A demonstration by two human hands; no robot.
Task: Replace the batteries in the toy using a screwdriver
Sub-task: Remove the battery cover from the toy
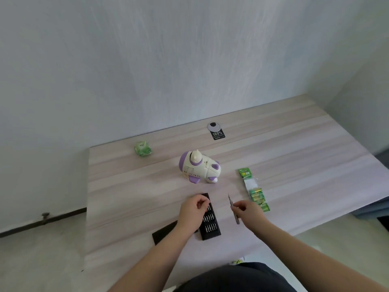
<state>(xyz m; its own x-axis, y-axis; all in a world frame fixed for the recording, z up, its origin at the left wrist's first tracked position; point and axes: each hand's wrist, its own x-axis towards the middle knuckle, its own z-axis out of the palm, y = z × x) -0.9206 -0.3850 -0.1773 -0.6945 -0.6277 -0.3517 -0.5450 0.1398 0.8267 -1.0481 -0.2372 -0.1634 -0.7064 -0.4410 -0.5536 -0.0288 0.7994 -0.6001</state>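
A white and purple airplane toy (200, 167) stands upright in the middle of the wooden table (126, 186). Nearer to me lies an open black screwdriver bit case (210, 221) with rows of metal bits. My left hand (193, 207) hovers over its far end with fingers curled, pinching something small that I cannot make out. My right hand (248, 210) grips a slim grey screwdriver (233, 208) to the right of the case, tip pointing away from me. A strip pack of green batteries (253, 189) lies to the right.
The case's black lid (163, 233) lies left of the case, under my left forearm. A green packet (143, 149) sits far left on the table. A black tag with a round grey disc (215, 131) lies near the back edge by the wall.
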